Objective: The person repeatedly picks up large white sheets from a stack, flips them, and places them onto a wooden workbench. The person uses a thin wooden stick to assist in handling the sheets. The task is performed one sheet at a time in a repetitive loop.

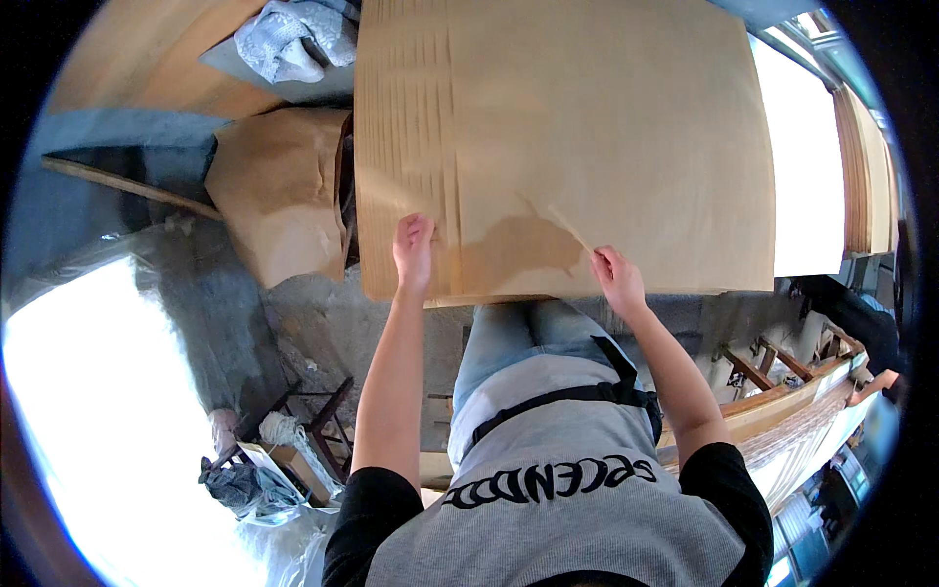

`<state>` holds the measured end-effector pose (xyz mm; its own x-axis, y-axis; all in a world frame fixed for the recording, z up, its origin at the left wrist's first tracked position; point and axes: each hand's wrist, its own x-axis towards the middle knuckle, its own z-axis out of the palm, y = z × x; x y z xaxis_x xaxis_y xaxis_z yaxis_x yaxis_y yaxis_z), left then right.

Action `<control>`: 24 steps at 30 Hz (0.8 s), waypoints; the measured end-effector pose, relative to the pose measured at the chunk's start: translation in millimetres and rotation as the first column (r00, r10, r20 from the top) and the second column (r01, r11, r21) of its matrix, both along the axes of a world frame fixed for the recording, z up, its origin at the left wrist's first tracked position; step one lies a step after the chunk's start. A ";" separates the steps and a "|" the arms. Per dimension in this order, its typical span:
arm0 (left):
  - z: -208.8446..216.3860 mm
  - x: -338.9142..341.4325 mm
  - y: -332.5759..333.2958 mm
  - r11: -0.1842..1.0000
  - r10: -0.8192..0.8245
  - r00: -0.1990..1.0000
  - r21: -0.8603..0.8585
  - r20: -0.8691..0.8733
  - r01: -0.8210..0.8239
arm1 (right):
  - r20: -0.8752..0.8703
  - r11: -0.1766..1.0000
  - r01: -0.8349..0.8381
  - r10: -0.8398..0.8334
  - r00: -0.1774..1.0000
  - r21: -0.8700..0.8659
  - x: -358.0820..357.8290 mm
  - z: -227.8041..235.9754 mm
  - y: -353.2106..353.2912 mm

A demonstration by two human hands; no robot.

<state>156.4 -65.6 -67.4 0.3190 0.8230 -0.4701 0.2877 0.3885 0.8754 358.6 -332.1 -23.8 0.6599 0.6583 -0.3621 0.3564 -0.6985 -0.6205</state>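
I have the right hand (618, 279) pinching a thin stick (570, 231) near the centre of the frame, its far end over the brown sheets (606, 127) that fill the upper middle. The left hand (413, 249) is curled at their stepped left side; from here I can't tell whether it grips one. If I let the stick dip, its tip could score or snag the topmost; a sideways drag by the left hand could skew the staggered sheets.
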 end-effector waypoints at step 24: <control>-30.7 -5.3 -6.4 0.988 -0.073 0.996 0.134 -0.060 0.081 | 0.407 0.907 -0.306 0.405 0.818 -0.289 -23.6 36.5 183.4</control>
<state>151.1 -72.0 -98.1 0.3608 0.8546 -0.3734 0.3608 0.2413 0.9009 334.9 -148.8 12.6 0.5152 0.8242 -0.2352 0.8071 -0.5588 -0.1903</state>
